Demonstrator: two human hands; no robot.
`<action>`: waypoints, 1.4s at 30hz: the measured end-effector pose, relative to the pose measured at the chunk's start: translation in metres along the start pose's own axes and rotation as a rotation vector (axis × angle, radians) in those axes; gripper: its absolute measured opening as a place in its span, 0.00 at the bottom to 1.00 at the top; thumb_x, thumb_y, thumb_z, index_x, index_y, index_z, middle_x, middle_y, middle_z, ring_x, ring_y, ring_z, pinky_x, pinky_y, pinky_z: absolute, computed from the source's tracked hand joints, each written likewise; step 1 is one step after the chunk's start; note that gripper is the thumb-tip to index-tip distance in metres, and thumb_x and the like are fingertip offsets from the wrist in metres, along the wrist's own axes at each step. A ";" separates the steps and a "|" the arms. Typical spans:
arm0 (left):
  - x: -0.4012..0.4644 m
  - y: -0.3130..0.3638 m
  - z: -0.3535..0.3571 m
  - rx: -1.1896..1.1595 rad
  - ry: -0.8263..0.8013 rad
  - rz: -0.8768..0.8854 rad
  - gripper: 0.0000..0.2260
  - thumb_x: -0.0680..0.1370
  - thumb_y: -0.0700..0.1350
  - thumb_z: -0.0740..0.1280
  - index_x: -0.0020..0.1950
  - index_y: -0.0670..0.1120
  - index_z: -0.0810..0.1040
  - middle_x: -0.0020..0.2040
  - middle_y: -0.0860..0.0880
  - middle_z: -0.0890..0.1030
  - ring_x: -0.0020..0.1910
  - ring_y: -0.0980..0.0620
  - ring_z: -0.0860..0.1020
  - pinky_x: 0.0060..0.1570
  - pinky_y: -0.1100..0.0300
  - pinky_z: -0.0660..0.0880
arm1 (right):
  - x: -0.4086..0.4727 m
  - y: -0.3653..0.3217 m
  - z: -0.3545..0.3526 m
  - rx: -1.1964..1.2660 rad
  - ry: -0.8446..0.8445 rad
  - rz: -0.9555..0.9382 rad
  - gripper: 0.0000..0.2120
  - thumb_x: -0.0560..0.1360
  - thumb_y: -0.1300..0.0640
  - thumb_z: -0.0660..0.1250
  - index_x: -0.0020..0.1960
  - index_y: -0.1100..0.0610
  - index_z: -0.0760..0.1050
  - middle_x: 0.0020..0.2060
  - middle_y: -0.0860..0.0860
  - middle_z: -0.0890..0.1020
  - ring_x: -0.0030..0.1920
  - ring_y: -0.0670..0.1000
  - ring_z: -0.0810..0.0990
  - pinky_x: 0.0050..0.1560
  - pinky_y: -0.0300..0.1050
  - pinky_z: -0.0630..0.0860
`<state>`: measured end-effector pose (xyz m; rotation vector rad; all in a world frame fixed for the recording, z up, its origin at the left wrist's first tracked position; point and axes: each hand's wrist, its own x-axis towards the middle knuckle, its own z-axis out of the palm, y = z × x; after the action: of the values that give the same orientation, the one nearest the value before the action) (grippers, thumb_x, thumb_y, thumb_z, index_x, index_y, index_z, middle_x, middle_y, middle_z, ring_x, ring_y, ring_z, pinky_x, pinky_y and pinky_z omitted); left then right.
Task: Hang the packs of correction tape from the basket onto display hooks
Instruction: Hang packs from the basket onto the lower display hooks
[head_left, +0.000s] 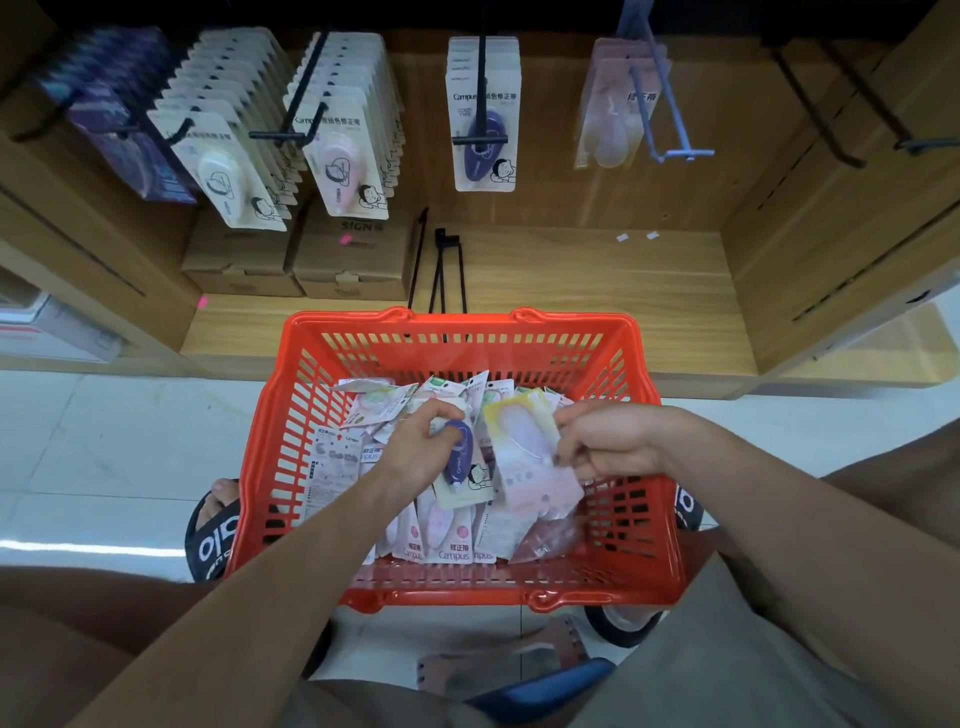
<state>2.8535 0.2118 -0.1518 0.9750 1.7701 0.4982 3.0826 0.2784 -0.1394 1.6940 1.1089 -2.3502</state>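
Note:
A red plastic basket (644, 545) stands on the floor, filled with several packs of correction tape (452, 540). My left hand (415, 452) is inside it, shut on a pack with a dark blue tape (460, 457). My right hand (602, 441) pinches a pink pack with a yellow-edged blister (524, 441) beside it. Above, black display hooks carry packs: white ones (228, 176), pink ones (343, 156), blue ones (483, 114). A light purple hook (670, 130) holds pale pink packs (608, 114).
Bare black hooks (831, 130) stick out at the right of the wooden wall. Cardboard boxes (332, 260) sit on the low wooden shelf with loose black hooks (441, 270) leaning behind the basket. My sandalled feet (218, 525) flank the basket on a white tile floor.

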 end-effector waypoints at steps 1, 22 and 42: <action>-0.001 0.002 0.002 -0.044 -0.009 -0.012 0.07 0.83 0.41 0.62 0.54 0.49 0.80 0.42 0.45 0.82 0.34 0.49 0.75 0.32 0.61 0.68 | 0.000 -0.003 0.009 0.041 -0.022 -0.042 0.16 0.76 0.78 0.60 0.52 0.60 0.76 0.47 0.60 0.81 0.48 0.55 0.84 0.50 0.48 0.86; -0.006 0.006 -0.007 -0.250 0.035 -0.028 0.10 0.80 0.47 0.72 0.60 0.50 0.78 0.49 0.52 0.82 0.45 0.53 0.80 0.40 0.58 0.74 | 0.027 0.085 0.045 -1.465 -0.004 -0.040 0.16 0.81 0.56 0.67 0.68 0.51 0.73 0.64 0.54 0.78 0.63 0.57 0.78 0.59 0.51 0.76; -0.021 0.095 -0.039 -0.237 0.025 0.257 0.12 0.76 0.47 0.76 0.58 0.52 0.82 0.49 0.55 0.87 0.50 0.55 0.84 0.50 0.61 0.78 | -0.092 -0.102 -0.004 -0.052 0.214 -0.467 0.06 0.82 0.65 0.66 0.49 0.57 0.78 0.46 0.58 0.85 0.48 0.56 0.85 0.50 0.50 0.85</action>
<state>2.8577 0.2549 -0.0563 1.0345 1.5716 0.8664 3.0801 0.3231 -0.0094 1.8688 1.7556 -2.3861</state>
